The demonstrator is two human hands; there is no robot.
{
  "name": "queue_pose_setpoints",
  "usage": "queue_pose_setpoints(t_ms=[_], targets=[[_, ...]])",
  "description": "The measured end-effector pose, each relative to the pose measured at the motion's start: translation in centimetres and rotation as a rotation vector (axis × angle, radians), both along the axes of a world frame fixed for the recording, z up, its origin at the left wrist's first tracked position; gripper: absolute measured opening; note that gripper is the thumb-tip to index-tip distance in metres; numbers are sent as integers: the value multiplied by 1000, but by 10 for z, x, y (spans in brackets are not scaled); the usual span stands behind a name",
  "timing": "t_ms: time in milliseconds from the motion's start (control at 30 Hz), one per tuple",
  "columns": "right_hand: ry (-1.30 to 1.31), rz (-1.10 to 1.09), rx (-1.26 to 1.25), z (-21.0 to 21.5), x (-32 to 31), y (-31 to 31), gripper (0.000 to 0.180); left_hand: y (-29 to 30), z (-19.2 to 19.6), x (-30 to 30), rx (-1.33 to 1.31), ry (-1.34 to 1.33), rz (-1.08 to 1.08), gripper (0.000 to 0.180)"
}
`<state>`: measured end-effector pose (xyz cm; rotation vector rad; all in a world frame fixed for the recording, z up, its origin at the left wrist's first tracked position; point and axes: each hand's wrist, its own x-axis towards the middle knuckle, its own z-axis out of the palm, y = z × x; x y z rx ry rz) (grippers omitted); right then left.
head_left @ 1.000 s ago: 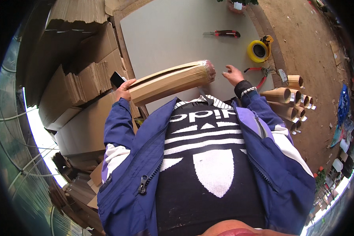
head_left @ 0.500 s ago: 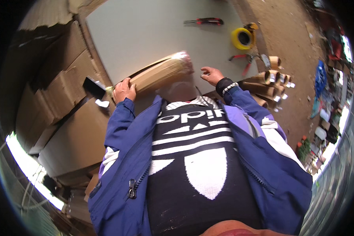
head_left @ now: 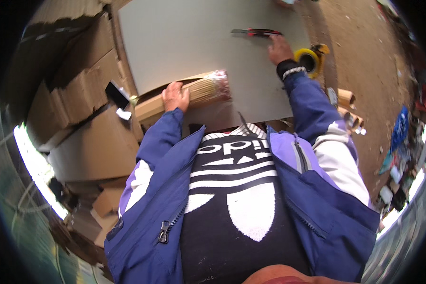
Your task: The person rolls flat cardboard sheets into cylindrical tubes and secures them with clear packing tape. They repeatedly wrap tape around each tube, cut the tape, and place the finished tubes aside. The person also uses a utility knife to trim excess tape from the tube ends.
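Note:
My left hand (head_left: 176, 97) lies open on a long, narrow cardboard box (head_left: 151, 105), fingers spread over its top. Out of the box's right part shows a bundle of thin tan sticks (head_left: 199, 91), its end covered in shiny clear plastic (head_left: 221, 85). My right hand (head_left: 280, 49) is stretched toward the far right of the table, with its fingertips at the handle end of a red and black utility knife (head_left: 256, 32). The fingers are slightly blurred but look apart. Beside that wrist sits a roll of yellow tape (head_left: 307, 61).
The pale grey table (head_left: 184, 38) bears these things. Cardboard tubes (head_left: 348, 116) are stacked at its right edge. On the left, large cardboard boxes (head_left: 94, 146) stand beside a black phone-like object (head_left: 117, 94). Brown floor (head_left: 364, 57) and scattered clutter lie at right.
My right hand has moved away from the bundle, far and right, to the utility knife. My left hand has slid right along the box. The whole view has shifted slightly.

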<state>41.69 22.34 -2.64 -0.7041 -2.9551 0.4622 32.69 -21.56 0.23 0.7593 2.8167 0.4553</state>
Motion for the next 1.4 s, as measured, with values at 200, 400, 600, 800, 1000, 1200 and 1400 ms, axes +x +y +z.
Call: queue_pose_setpoints(t_ms=[200,400,600,800,1000,1200,1400], targets=[[-355,-15,47,-9,-62,20,51,23,-1,13,20,95,102,23],[-312,118,-82,11,-43,-11,42,38,-1,21,13,50,182,29],[-234,667,-194,97,16,-111,47,38,1,28,91,117,155,30],[-334,686,6,137,10,-158,57,33,4,33,119,99,136,34],[-335,657,80,149,15,-167,54,34,4,30,116,93,131,33],[-241,636,184,144,23,-173,51,34,2,27,127,119,112,33],[-277,640,134,132,17,-180,48,35,-2,26,118,129,113,34]])
